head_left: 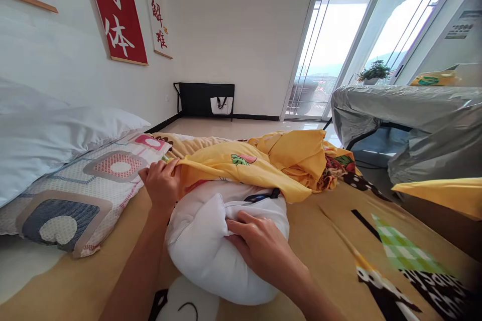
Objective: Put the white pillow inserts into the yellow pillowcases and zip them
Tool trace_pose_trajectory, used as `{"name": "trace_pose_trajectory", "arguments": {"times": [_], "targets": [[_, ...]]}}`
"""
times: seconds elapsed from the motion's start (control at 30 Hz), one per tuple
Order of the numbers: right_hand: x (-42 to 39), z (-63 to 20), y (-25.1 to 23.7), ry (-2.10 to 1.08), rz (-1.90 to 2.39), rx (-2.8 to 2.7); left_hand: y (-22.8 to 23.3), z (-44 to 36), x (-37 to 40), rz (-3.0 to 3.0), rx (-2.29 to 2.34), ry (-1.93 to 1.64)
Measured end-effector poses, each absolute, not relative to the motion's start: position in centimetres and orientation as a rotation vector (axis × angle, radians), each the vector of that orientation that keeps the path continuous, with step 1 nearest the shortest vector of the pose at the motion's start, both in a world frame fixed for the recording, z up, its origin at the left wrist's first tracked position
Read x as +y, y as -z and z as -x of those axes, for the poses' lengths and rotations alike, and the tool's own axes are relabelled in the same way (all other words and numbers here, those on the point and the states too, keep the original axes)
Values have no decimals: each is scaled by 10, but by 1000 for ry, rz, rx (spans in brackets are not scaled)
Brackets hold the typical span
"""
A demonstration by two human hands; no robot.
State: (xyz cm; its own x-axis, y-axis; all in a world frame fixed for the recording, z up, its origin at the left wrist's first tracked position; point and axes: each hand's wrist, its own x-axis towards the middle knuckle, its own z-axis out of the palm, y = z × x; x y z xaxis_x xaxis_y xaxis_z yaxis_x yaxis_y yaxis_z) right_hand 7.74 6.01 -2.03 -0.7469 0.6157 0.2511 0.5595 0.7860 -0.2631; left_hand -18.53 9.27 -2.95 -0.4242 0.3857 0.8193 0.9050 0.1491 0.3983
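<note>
A plump white pillow (203,241) lies on the bed in front of me. Yellow fabric with a watermelon print (214,160), which looks like a pillowcase, covers the pillow's far end. My left hand (161,183) is closed on the left edge of this fabric. With bent fingers, my right hand (256,241) grips a fold of the white pillow near its middle; the fingertips are partly sunk in the fold. Just beyond that hand a dark strip, perhaps a zipper (263,195), shows at the fabric's edge. How far the pillow reaches inside is hidden.
A brown printed bedsheet (331,271) spreads under everything. To the left lie a patterned pillow (113,175) and white pillows (56,135). Bunched yellow cloth (297,155) sits at the far side. A table under silvery covering (406,105) stands at right, before glass doors (339,45).
</note>
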Motion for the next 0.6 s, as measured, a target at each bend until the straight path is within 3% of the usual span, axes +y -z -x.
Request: {"name": "trace_pose_trajectory", "arguments": {"times": [0.23, 0.3, 0.4, 0.6], "targets": [[59, -78, 20, -221, 892, -2635, 16, 168, 90, 1671, -1837, 2137], [60, -78, 20, -204, 893, -2626, 23, 169, 97, 1849, -1734, 2248], [61, -77, 20, -181, 885, -2623, 35, 173, 106, 2107, -1730, 2061], [58, -77, 20, -137, 857, -2594, 49, 180, 114, 2400, -1963, 1226]]}}
